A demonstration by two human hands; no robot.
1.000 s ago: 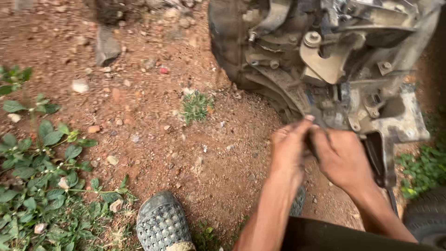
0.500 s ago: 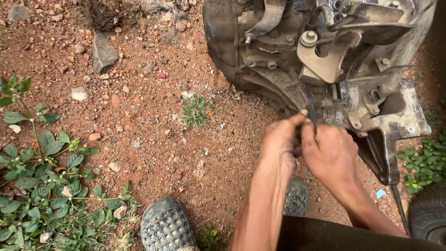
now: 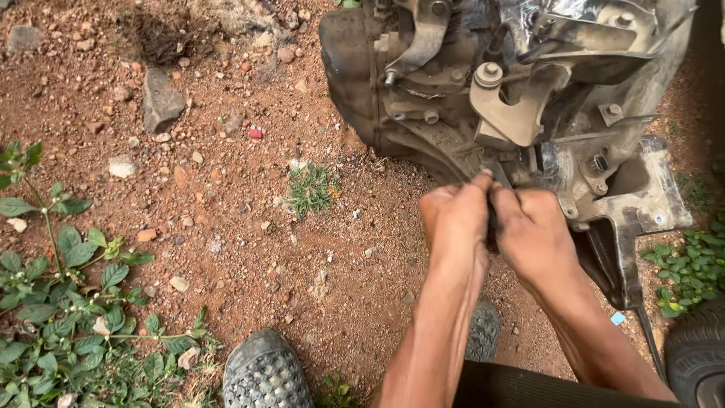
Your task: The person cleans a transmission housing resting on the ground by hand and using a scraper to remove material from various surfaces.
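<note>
A large, dirty metal engine or gearbox casing (image 3: 521,98) lies on red dirt at the upper right. Both my hands are pressed together at its lower edge. My left hand (image 3: 455,219) and my right hand (image 3: 532,234) are closed around a small dark object between them, mostly hidden by the fingers. What it is cannot be told. My forearms reach up from the bottom of the view.
Two grey perforated shoes (image 3: 264,374) show at the bottom. A grey stone (image 3: 160,98) lies at the upper left, green weeds (image 3: 60,287) at the left and right edges, a small grass tuft (image 3: 311,187) mid-ground. A black tyre (image 3: 698,355) sits at the lower right.
Both hands have stayed clasped together at the casing's lower edge, shifting slightly up in the view as the camera moved; their grip looks the same.
</note>
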